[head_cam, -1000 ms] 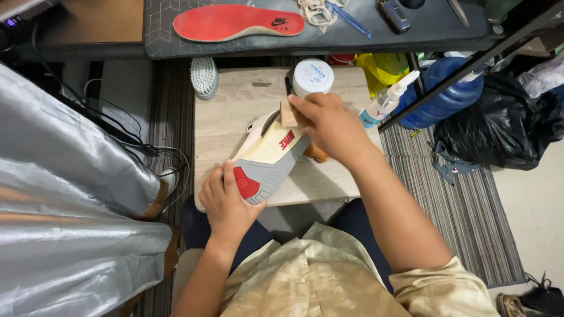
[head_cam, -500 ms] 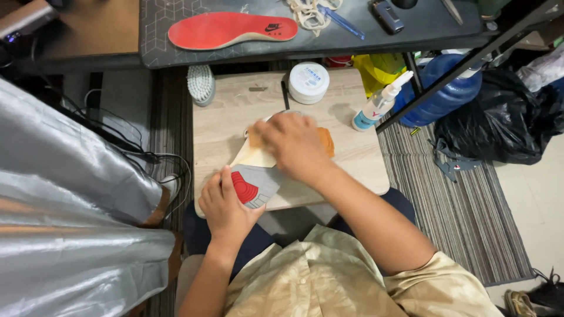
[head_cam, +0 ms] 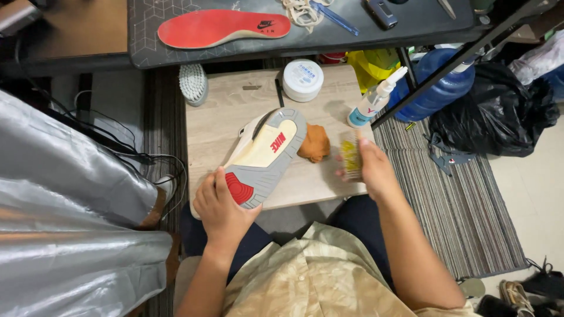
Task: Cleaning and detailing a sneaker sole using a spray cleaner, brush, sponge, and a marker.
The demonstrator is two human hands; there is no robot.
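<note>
I count one sneaker, sole up on the small worktop, my left hand clamped on its heel. My right hand grips one yellow-bristled brush. One orange cloth, one closed white tub, one spray bottle nearby.

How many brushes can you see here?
2. A small brush with yellowish bristles is in the right hand, just off the wooden board's right edge; a pale scrubbing brush lies at its far left corner. Others may be hidden.
</note>
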